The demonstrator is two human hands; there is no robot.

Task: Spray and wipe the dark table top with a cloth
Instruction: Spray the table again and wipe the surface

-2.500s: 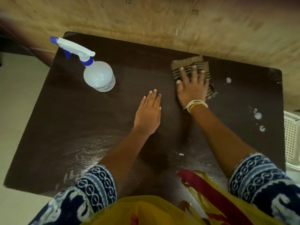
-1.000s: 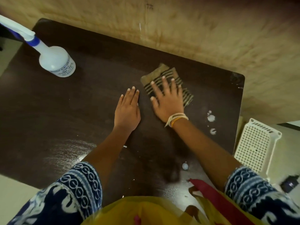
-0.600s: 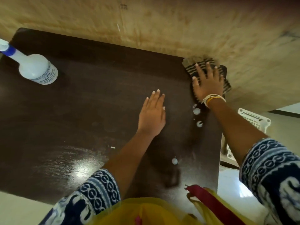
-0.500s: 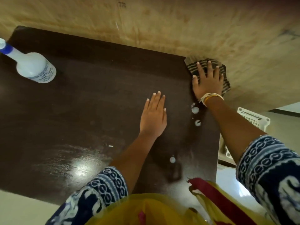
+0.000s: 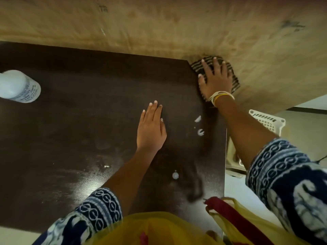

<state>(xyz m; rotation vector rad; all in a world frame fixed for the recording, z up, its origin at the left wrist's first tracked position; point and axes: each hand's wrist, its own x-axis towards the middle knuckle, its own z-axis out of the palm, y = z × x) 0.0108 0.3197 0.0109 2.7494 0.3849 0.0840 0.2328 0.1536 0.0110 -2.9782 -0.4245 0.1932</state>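
The dark brown table top fills the left and middle of the view. My right hand presses flat on a striped brown cloth at the table's far right corner, against the wall. My left hand lies flat on the table with fingers together, holding nothing. A white spray bottle lies at the far left edge, its nozzle cut off by the frame. White foam blobs sit between my two hands, and another blob lies nearer to me.
A tan stained wall runs along the table's far edge. A white plastic basket stands on the floor to the right of the table. Yellow and red fabric hangs at the table's near edge.
My right hand has slid the cloth from the table's middle to its far right corner. My left hand stays flat on the table. The view has shifted right, cutting off the bottle's nozzle.
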